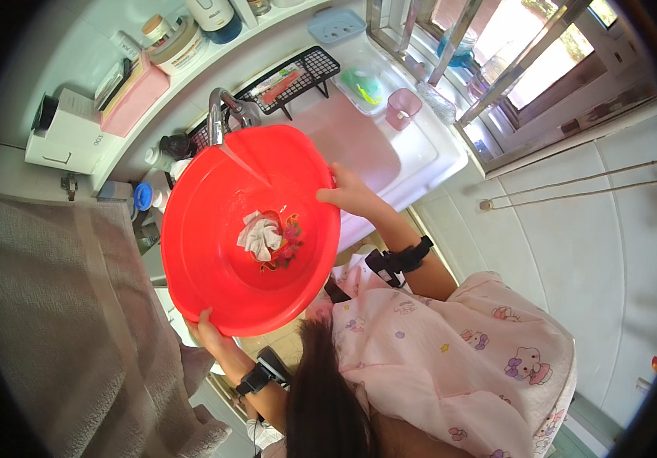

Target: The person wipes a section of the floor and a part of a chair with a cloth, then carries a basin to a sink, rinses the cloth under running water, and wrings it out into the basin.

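Note:
A red plastic basin is held up under the running faucet. My left hand grips its rim at the lower left, and my right hand grips the rim on the opposite side, thumb over the edge. A thin stream of water falls from the spout into the basin. On the basin's floor rests a crumpled pale cloth, partly covering a printed flower pattern. How much water the basin holds is hard to tell. The fingers beneath the rim are hidden.
Behind the basin is a white sink with a black mesh rack, a soap tray and a pink cup. A shelf bears boxes and jars. A grey towel hangs left; a barred window is at right.

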Demonstrator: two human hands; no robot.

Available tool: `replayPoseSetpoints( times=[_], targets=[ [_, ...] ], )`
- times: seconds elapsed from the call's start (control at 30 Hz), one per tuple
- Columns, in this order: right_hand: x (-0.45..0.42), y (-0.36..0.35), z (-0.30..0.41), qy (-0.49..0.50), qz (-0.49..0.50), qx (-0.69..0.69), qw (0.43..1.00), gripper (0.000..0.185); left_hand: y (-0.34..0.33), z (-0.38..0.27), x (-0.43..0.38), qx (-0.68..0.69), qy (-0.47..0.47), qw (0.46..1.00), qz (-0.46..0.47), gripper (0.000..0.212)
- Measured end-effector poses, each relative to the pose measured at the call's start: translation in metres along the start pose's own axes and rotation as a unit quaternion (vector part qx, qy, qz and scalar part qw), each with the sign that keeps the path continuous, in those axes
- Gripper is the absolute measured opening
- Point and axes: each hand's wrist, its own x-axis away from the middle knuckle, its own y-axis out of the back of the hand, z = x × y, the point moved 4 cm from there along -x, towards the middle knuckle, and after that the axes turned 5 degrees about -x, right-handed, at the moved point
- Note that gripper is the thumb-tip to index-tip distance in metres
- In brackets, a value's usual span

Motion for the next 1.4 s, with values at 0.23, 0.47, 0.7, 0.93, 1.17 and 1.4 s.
replayPoseSetpoints(
  times=[0.23, 0.47, 0.7, 0.93, 1.17, 1.4],
  targets=[
    [0.002, -0.002, 0.008, 0.006, 0.015, -0.016, 1.0, 0.06, -0.005, -0.001, 0.007, 0.036, -0.005, 0.999, -0.032, 0.06],
    [0.0, -0.003, 0.0, 0.032, -0.003, -0.068, 0.997, 0.062, -0.008, -0.002, 0.012, 0.069, -0.014, 0.997, -0.007, 0.061],
    [-0.003, -0.003, -0.002, 0.023, 0.003, -0.06, 0.998, 0.059, -0.001, 0.004, 0.004, 0.073, -0.022, 0.997, -0.015, 0.061],
    [-0.004, -0.003, -0.002, 0.025, -0.003, -0.047, 0.999, 0.059, -0.009, -0.004, 0.01, 0.059, -0.025, 0.998, -0.027, 0.06],
    [-0.005, -0.002, -0.005, 0.013, 0.003, -0.048, 0.999, 0.059, -0.005, 0.0, 0.008, 0.046, -0.041, 0.998, -0.022, 0.058],
    [-0.002, -0.005, 0.0, 0.018, 0.011, -0.09, 0.996, 0.058, -0.001, 0.002, 0.003, 0.033, -0.035, 0.998, -0.028, 0.06]
  ],
)
